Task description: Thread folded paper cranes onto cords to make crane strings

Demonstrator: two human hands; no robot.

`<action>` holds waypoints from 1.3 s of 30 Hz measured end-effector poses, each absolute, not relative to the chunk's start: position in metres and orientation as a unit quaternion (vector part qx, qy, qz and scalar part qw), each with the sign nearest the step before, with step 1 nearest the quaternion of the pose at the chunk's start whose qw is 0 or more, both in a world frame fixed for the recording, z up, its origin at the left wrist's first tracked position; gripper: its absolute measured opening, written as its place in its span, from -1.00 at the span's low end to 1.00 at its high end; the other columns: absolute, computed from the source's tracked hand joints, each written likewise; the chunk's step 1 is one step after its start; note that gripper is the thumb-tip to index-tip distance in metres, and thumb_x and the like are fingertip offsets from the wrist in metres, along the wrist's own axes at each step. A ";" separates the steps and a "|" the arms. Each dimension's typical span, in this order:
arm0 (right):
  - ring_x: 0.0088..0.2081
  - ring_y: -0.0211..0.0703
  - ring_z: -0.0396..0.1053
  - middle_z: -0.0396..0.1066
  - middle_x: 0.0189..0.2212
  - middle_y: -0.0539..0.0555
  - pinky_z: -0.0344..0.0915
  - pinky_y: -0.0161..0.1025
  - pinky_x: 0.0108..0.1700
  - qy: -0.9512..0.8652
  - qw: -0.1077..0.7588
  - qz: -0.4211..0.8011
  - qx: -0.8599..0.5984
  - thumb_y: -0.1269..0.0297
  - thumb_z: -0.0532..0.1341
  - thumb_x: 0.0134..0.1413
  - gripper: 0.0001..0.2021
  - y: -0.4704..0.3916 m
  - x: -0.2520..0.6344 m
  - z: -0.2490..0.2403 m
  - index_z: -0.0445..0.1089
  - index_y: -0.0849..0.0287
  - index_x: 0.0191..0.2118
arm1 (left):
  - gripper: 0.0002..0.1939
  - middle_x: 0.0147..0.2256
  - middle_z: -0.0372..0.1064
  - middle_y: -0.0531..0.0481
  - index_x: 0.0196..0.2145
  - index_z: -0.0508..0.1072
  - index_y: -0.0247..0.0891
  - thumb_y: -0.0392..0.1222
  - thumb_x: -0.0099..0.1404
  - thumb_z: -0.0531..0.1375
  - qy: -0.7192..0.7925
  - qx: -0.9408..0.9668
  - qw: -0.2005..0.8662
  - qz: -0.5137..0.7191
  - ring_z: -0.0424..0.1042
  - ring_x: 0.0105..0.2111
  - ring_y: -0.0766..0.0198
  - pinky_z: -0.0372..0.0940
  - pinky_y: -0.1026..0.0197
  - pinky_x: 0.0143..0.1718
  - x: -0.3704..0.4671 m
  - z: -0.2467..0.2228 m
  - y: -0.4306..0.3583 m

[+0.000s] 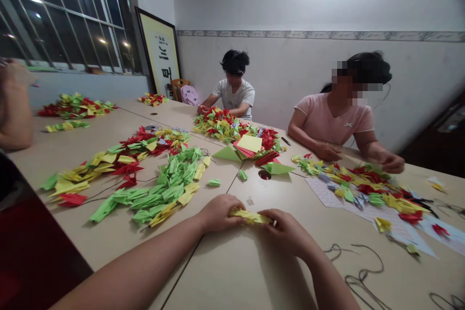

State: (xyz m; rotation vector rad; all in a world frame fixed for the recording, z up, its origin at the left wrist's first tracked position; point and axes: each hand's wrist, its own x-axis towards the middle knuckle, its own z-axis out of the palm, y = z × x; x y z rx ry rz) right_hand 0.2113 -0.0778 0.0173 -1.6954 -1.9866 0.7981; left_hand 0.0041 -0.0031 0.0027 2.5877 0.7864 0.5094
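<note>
Beige bench (109,131) under barred windows, strewn with folded paper pieces in green, yellow and red. Near the front edge, left hand (220,213) and right hand (286,230) meeting at a short chain of yellow folded paper pieces (250,217), held just above the bench top; fingers (238,213) of the left hand curled closed round one end, fingers of the right hand pinched shut on the other end. Just left of the hands, a long heap of green folded pieces (163,189) mixed with some yellow. Farther left, a band of red and yellow pieces (119,160). At bench centre, a stack of square paper sheets (250,147), yellow on top, beside a round cable hole (265,174). Across the bench, a person in a pink shirt (334,118) with both hands on a mixed pile, and a person in a white shirt (236,94) seated behind another pile. Dark cords (363,271) looped near the right forearm.
</note>
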 end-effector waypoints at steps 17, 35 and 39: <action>-0.49 -0.26 0.26 0.38 -0.39 0.02 0.18 -0.31 -0.40 -0.678 0.259 0.336 -0.600 0.17 0.05 -0.02 -0.69 -0.078 0.198 0.004 0.31 0.12 -0.13 | -0.69 -0.28 0.35 -0.01 -0.24 0.36 -0.21 0.03 0.14 0.12 0.267 0.938 0.142 0.170 0.30 -0.25 0.19 0.14 0.22 -0.23 0.005 0.007 -0.008; -0.48 -0.29 0.25 0.33 -0.44 -0.02 0.14 -0.34 -0.39 -0.680 0.217 0.321 -0.623 0.13 0.10 -0.06 -0.65 -0.082 0.207 0.005 0.21 0.14 -0.12 | -0.75 -0.29 0.34 -0.03 -0.25 0.38 -0.26 -0.05 0.17 0.12 0.232 0.948 0.143 0.162 0.29 -0.24 0.21 0.17 0.23 -0.21 0.014 0.004 -0.011; -0.44 -0.25 0.25 0.36 -0.48 0.01 0.09 -0.34 -0.41 -0.687 0.188 0.291 -0.639 0.20 0.00 0.02 -0.78 -0.085 0.212 0.009 0.33 0.16 -0.37 | -0.75 -0.28 0.34 -0.04 -0.25 0.37 -0.25 -0.07 0.17 0.12 0.230 0.948 0.142 0.169 0.27 -0.23 0.20 0.17 0.23 -0.19 0.011 0.002 -0.010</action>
